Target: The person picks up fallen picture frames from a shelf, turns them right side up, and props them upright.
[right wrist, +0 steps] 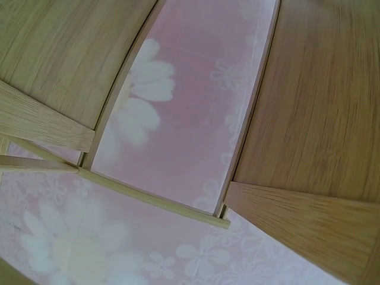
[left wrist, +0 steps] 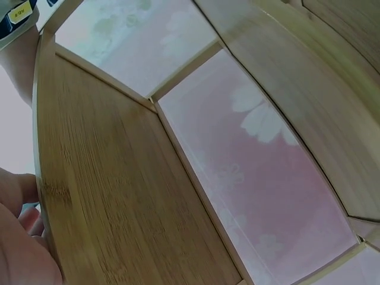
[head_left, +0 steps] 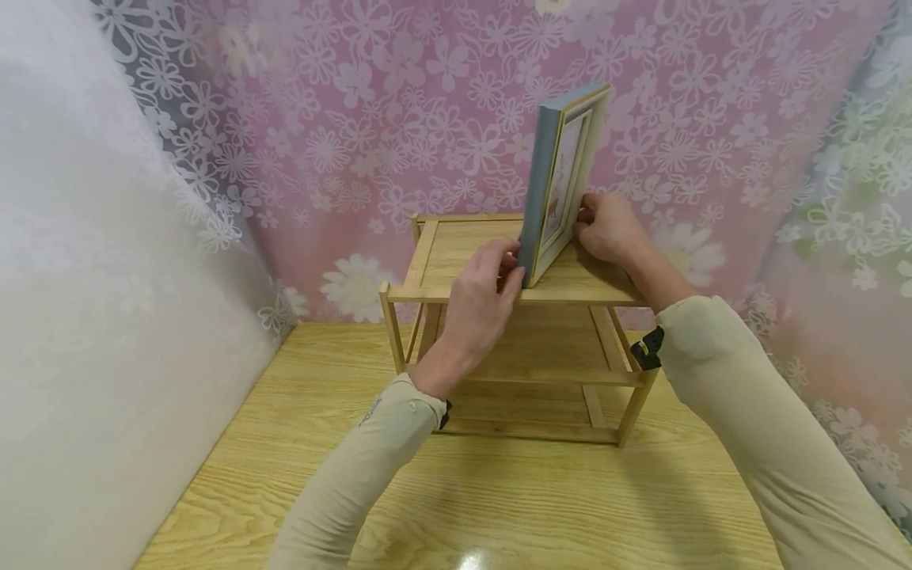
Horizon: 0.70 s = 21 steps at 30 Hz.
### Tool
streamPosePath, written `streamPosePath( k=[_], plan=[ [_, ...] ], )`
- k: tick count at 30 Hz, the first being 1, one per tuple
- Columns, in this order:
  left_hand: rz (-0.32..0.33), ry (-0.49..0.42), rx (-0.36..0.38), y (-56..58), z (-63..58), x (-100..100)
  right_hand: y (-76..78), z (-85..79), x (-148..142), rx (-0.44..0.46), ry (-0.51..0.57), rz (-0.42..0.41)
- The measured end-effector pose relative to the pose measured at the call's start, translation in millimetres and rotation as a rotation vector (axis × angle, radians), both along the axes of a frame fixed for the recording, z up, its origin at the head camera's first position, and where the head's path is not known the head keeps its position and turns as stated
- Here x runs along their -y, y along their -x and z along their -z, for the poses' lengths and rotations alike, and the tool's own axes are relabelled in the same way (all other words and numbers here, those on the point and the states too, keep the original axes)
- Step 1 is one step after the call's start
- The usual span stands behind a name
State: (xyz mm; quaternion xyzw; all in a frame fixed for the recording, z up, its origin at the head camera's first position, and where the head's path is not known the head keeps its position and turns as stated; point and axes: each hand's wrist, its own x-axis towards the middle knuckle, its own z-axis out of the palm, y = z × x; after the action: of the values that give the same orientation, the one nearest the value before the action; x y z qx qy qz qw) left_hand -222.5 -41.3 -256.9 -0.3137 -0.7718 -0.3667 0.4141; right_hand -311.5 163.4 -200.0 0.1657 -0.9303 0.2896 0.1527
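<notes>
A picture frame point(head_left: 543, 182) with a blue-grey outer edge, a cream front and a small picture inside stands upright on the top board of a light wooden shelf point(head_left: 456, 257). Seen from the head, it is turned so its front faces right. My left hand point(head_left: 479, 299) pinches its near lower corner, by the shelf's front edge. On the far side, my right hand point(head_left: 611, 228) grips the lower edge with curled fingers. In the left wrist view, part of the left hand point(left wrist: 24, 237) shows beside the top board. The right wrist view holds only shelf boards and wall, not the hand.
Below the top board are a middle board point(head_left: 541, 340) and a bottom board point(head_left: 527, 404). A pink flowered wall covering point(head_left: 442, 103) is close behind the shelf. A white surface point(head_left: 107, 277) rises at left. Wood-grain flooring point(head_left: 513, 491) lies in front.
</notes>
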Motion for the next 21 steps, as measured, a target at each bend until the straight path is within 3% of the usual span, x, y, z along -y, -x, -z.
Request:
streamPosePath(
  k=[14, 18, 21],
  plan=[
    [0.004, -0.003, 0.038, 1.7, -2.1, 2, 4.5, -1.0, 2, 0.01, 0.013, -0.017],
    [0.001, 0.001, 0.055, 1.4, -2.2, 2, 0.4, -2.0, 0, 0.085, 0.089, 0.0],
    [0.004, 0.001, 0.067, 1.1, -2.2, 2, -7.5, -4.5, -1, 0.093, 0.214, 0.015]
  ],
)
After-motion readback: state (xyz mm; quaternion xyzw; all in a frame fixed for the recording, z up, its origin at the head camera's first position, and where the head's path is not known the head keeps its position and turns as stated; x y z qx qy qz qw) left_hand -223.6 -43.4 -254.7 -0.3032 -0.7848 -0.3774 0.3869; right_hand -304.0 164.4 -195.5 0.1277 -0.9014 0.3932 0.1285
